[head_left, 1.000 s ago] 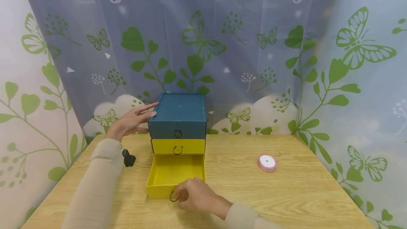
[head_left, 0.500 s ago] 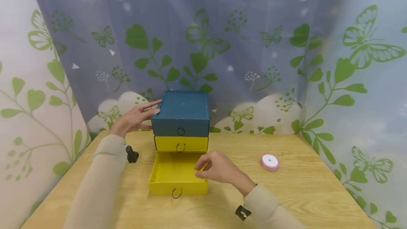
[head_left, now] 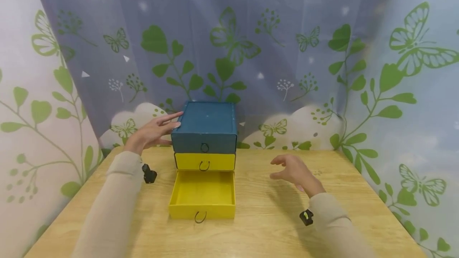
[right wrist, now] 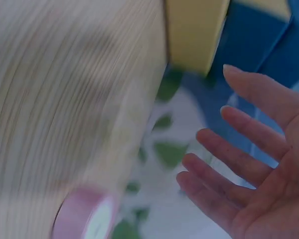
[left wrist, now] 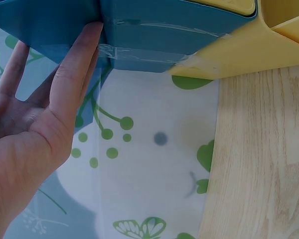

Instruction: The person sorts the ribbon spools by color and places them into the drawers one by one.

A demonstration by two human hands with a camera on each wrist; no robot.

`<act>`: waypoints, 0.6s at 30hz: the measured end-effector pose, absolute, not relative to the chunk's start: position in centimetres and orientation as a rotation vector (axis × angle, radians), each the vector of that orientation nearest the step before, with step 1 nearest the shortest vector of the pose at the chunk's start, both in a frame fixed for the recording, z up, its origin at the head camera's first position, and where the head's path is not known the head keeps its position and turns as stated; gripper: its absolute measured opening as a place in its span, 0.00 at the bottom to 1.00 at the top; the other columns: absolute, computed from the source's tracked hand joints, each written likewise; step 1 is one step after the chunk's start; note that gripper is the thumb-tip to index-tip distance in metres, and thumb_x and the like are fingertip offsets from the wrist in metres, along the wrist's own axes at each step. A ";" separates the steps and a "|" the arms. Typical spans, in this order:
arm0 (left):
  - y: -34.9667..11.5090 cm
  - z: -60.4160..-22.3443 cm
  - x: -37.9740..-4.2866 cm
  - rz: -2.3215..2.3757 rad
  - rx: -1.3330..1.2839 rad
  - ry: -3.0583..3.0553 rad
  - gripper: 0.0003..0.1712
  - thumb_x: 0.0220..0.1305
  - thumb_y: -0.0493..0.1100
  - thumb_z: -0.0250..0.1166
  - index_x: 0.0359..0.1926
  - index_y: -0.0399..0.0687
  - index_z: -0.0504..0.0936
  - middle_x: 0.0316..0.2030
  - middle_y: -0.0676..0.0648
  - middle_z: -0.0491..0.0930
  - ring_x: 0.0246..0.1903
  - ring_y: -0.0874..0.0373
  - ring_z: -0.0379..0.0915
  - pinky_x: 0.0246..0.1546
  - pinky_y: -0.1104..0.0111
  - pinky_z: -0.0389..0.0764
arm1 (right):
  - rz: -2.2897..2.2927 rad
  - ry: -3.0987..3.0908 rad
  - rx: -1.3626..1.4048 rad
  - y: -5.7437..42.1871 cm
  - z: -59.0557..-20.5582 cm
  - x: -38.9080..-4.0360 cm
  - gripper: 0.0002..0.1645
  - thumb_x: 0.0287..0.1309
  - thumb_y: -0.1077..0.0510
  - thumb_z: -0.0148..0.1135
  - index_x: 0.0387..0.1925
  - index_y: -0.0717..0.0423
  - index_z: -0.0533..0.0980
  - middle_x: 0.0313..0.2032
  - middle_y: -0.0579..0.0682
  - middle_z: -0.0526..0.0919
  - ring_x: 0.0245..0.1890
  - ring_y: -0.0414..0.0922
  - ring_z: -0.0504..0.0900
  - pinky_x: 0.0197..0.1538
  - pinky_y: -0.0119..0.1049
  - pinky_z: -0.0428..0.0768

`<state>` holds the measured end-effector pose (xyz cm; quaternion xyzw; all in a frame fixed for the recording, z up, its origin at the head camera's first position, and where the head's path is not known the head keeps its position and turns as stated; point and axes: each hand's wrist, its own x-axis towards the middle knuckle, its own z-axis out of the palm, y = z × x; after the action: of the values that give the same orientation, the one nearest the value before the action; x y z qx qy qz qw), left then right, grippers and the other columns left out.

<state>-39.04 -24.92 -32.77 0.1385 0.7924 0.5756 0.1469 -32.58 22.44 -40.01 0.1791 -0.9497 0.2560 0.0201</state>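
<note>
A small drawer cabinet (head_left: 206,118) with a blue top stands at the back middle of the table. Its bottom yellow drawer (head_left: 202,211) is pulled out, and no contents show in it; the yellow drawer above (head_left: 190,161) is closed. My left hand (head_left: 152,133) rests with straight fingers against the cabinet's left side. To the right of the cabinet, my right hand (head_left: 295,172) hangs over the table with spread, relaxed fingers and holds nothing. A pink ribbon roll (right wrist: 84,214) lies near it in the right wrist view; in the head view the hand hides it.
The wooden table (head_left: 258,218) ends at a patterned curtain (head_left: 265,59) behind and at both sides. A black wrist camera (head_left: 148,173) shows by the left sleeve, another black camera (head_left: 306,217) by the right sleeve. Thin black ring pulls (head_left: 200,217) hang on the drawer fronts.
My right hand has let go of the bottom drawer's ring pull and moved right, across the table to over the ribbon roll. The drawer stays out; my left hand stays on the cabinet.
</note>
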 end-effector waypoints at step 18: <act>-24.9 -32.7 -38.9 1.655 0.388 2.292 0.42 0.75 0.59 0.61 0.82 0.70 0.52 0.84 0.46 0.34 0.82 0.34 0.32 0.72 0.36 0.67 | 0.808 -2.938 0.411 31.9 -42.6 -33.9 0.26 0.52 0.55 0.80 0.48 0.66 0.84 0.54 0.69 0.85 0.52 0.72 0.83 0.56 0.63 0.83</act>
<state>-38.90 -24.87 -32.71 0.1345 0.7949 0.5740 0.1434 -33.94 31.94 -42.58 0.1336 -0.9550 0.2626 0.0336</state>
